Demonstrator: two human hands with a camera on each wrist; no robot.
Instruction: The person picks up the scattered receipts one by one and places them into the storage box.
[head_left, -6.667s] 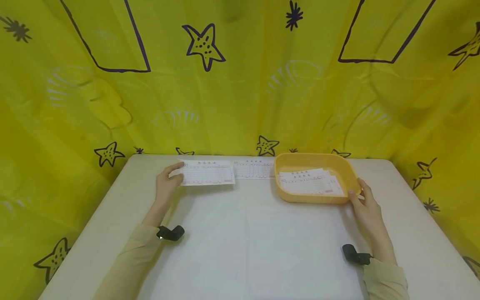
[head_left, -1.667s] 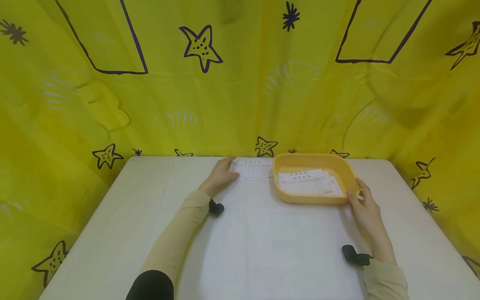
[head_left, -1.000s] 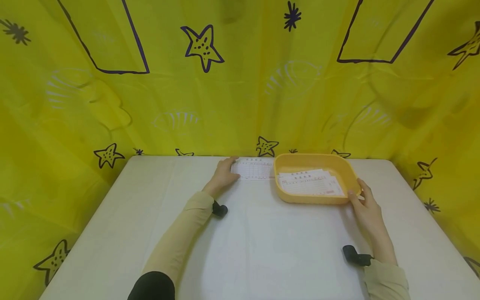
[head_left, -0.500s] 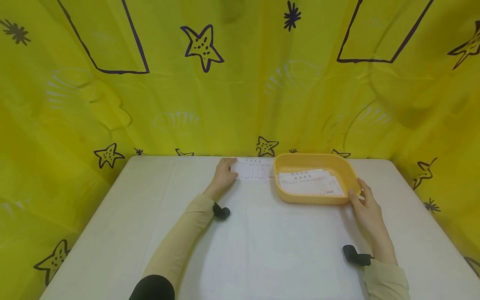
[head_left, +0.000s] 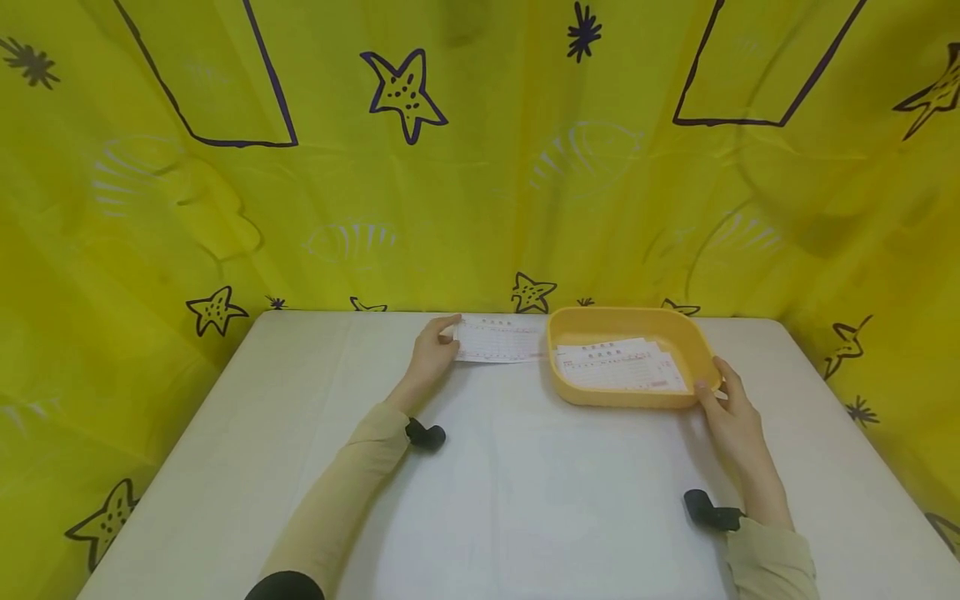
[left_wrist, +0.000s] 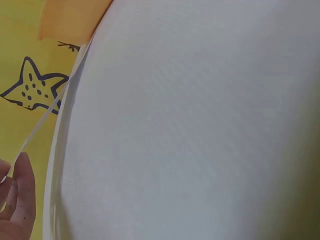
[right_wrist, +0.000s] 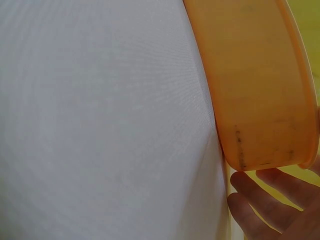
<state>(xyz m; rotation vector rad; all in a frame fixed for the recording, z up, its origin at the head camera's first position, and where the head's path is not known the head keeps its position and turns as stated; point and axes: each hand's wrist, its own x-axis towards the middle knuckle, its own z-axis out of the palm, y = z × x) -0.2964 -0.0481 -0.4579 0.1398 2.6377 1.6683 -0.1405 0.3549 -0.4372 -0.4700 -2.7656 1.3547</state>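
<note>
In the head view, my left hand (head_left: 433, 352) pinches the left edge of a white paper form (head_left: 497, 342) printed with a ruled table, near the table's back edge. The left wrist view shows this form edge-on, slanting from my fingertips (left_wrist: 24, 172) down toward the tabletop. Its right end reaches the left side of a shallow yellow plastic tray (head_left: 622, 399). Several similar forms (head_left: 611, 371) lie overlapping inside the tray. My right hand (head_left: 735, 417) grips the tray's right end, thumb at the rim; in the right wrist view its fingers (right_wrist: 265, 200) are against the outer wall.
A white table (head_left: 525, 500) lies under everything. Behind its back edge hangs a yellow curtain (head_left: 465, 208) with starfish drawings. Both wrists carry a black camera mount (head_left: 426, 435).
Earlier, my left hand held a form farther left; then it moved right to the form beside the tray. It now pinches that one, lifted and shifted slightly left. My right hand stays put.
</note>
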